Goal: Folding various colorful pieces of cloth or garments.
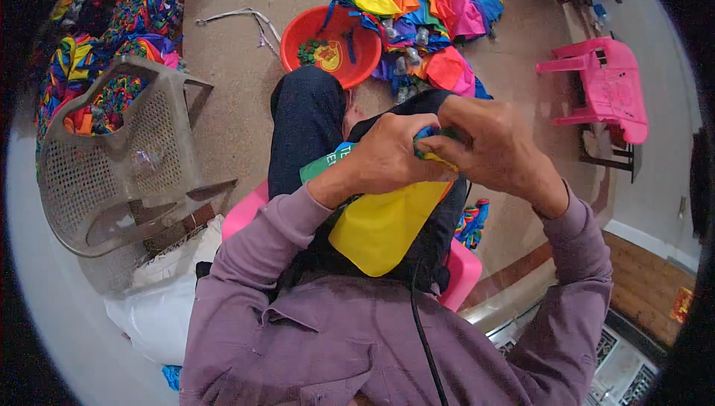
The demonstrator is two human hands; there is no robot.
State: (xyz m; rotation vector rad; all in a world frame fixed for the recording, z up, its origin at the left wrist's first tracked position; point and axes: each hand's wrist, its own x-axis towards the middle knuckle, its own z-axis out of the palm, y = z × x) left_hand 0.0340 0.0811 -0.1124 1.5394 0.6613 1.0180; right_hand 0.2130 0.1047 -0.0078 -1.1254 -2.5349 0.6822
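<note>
A multicoloured cloth piece (383, 231) hangs over my lap, with a broad yellow panel and a green panel bearing white print. My left hand (383, 154) is closed on its gathered upper part, fingers bent toward the right. Facing it, my right hand (495, 141) pinches the same gathered spot, where a little blue and yellow cloth shows between the fingertips. The fingers hide whatever lies inside the gather. Beyond my knees, a red basin (293, 30) holds small green pieces.
A heap of bright cloth pieces (447, 18) with clear plastic bits lies beside the basin. Colourful cloth (74, 56) is piled at far left, behind a grey chair (175, 145). A pink stool (614, 82) stands at right. A small colourful bundle (471, 223) rests near my seat.
</note>
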